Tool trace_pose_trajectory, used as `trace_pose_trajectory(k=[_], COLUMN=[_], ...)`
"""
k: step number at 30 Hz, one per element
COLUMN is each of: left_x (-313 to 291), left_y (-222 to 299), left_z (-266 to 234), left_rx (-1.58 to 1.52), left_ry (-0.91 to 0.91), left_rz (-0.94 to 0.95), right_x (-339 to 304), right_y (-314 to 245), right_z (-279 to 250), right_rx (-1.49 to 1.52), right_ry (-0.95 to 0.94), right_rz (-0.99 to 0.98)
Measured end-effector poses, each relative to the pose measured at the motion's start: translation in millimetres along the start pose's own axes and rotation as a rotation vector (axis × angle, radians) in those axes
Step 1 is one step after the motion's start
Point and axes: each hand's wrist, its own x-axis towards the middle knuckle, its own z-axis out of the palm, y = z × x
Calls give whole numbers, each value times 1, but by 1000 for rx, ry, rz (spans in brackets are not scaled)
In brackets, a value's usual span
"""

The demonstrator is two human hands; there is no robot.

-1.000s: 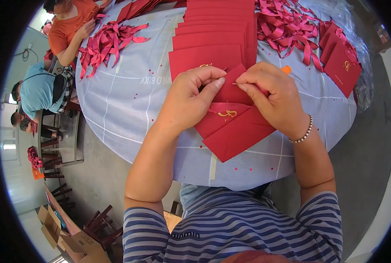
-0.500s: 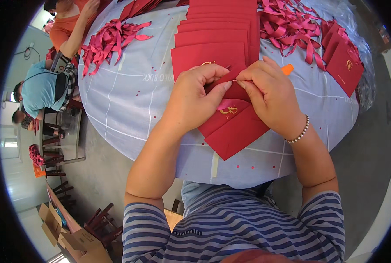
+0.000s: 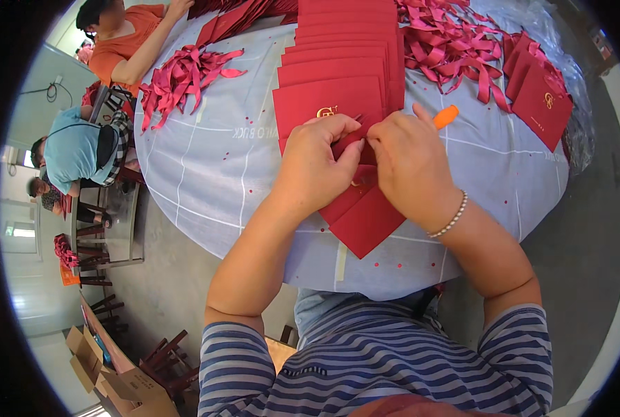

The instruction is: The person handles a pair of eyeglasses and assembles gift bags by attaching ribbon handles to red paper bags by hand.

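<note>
My left hand is closed on a red envelope-like card with gold print, thumb and forefinger pinching its upper part. Against it presses my right hand, fingers drawn together close to the left thumb. An orange handle sticks out past the right hand's far side; its middle is hidden by the fingers. A thin dark tip shows by my left forefinger and may belong to the same tool. What the right fingertips pinch is hidden. Just beyond lies an overlapping row of red cards.
Pink-red ribbons lie heaped at the left and the right. More red cards sit at the far right beside clear plastic wrap. A pale cloth covers the round table. A person in orange works across it.
My right hand has turned and lowered slightly, covering more of the card. The orange handle has shifted a little left and nearer. My left hand stays nearly in place.
</note>
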Motion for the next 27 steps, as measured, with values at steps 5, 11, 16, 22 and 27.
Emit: trace_pose_trajectory(k=[5, 11, 16, 22, 27], left_x=[0, -2, 0, 2, -1], left_y=[0, 4, 9, 10, 7], left_z=[-1, 0, -2, -2, -2], left_rx=[15, 34, 154, 197, 198], left_ry=[10, -17, -31, -6, -49], left_rz=[-3, -1, 81, 186, 157], right_x=[-2, -3, -3, -4, -4], right_y=[1, 1, 4, -7, 1], right_z=[8, 3, 4, 8, 5], right_rx=[-116, 192, 144, -209, -13], right_ry=[76, -82, -77, 19, -149], right_rz=[-112, 224, 156, -134, 26])
